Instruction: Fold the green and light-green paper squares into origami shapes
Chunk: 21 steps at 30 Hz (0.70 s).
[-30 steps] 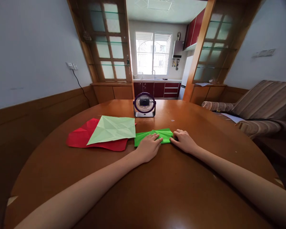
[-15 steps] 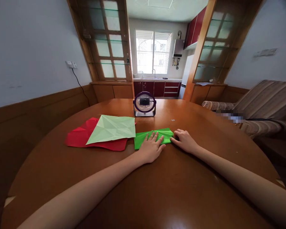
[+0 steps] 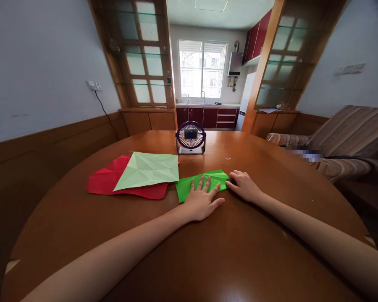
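A folded sheet of bright green paper [image 3: 183,189] lies on the table, creased and wider than it is deep. My left hand [image 3: 202,202] rests on it with spread fingers, the palm near its front edge. At the sheet's right end, my right hand [image 3: 244,185] has its fingers curled, thumb and forefinger closed on the corner. Left of the green sheet lies a creased pale green paper [image 3: 151,170], on top of red paper [image 3: 102,182]. Part of the bright green sheet is hidden under my left hand.
A small dark fan [image 3: 191,136] on a metal stand is behind the papers. The round wooden table [image 3: 164,251] extends all around. A striped armchair [image 3: 349,138] stands beyond its right edge, and a cord [image 3: 105,111] hangs from the wall socket at left.
My left hand has slid slightly toward me, its fingers spreading wider. The left end of the bright green paper has shifted a little nearer and left. My right hand has barely moved.
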Each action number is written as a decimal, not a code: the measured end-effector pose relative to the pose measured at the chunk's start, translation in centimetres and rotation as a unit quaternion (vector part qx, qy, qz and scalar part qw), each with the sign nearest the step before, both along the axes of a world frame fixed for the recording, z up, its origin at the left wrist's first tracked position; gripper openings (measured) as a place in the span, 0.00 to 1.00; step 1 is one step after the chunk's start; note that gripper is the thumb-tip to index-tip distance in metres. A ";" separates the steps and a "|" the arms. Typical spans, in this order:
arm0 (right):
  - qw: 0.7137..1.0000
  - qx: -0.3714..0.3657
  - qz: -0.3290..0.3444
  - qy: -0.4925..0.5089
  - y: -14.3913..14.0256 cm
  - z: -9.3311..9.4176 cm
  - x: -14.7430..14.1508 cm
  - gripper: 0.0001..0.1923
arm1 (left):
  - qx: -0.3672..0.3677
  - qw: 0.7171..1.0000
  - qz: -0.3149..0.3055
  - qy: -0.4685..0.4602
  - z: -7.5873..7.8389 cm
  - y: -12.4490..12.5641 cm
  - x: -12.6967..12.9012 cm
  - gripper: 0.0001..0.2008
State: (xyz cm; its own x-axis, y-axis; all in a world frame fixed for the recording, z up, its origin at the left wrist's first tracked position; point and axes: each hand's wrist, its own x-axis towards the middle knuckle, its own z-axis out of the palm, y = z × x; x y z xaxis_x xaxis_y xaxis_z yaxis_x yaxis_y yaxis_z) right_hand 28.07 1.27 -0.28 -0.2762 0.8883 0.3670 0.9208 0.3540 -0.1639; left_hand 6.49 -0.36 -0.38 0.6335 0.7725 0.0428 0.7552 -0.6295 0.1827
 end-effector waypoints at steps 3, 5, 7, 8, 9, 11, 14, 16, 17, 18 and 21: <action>1.000 0.000 -0.002 -0.003 -0.1 0.1 0.0 0.11 | -0.005 1.000 -0.010 -0.002 0.0 -0.2 -0.1 0.36; 1.000 -0.003 -0.003 -0.003 -0.1 0.1 0.0 0.10 | -0.005 1.000 -0.013 -0.002 0.1 -0.3 -0.1 0.36; 1.000 -0.004 -0.002 -0.001 -0.2 0.1 0.0 0.10 | -0.005 1.000 -0.013 0.001 0.2 -0.4 -0.1 0.36; 1.000 -0.005 0.000 0.000 -0.1 0.1 0.1 0.10 | -0.005 1.000 -0.013 0.002 0.3 -0.5 -0.1 0.36; 1.000 -0.005 0.002 0.002 -0.1 0.1 0.1 0.10 | -0.006 1.000 -0.015 0.004 0.3 -0.6 -0.2 0.37; 1.000 -0.008 0.006 0.007 0.0 0.0 0.2 0.10 | -0.007 1.000 -0.016 0.007 0.4 -0.7 -0.2 0.37; 0.999 -0.018 0.019 0.021 0.2 0.0 0.4 0.12 | -0.005 1.000 -0.015 0.006 0.3 -0.9 -0.2 0.37; 0.999 -0.023 0.029 0.033 0.4 0.0 0.6 0.13 | -0.001 1.000 -0.013 0.004 0.2 -1.1 -0.2 0.38; 0.998 -0.023 0.031 0.039 0.4 0.0 0.6 0.13 | 0.001 1.000 -0.012 0.003 0.1 -1.2 -0.2 0.38; 0.998 -0.024 0.032 0.045 0.5 0.0 0.7 0.13 | 0.001 1.000 -0.011 0.004 0.1 -1.2 -0.2 0.38; 0.998 -0.026 0.030 0.058 0.6 -0.1 0.8 0.14 | 0.000 1.000 -0.010 0.007 0.1 -1.3 -0.3 0.37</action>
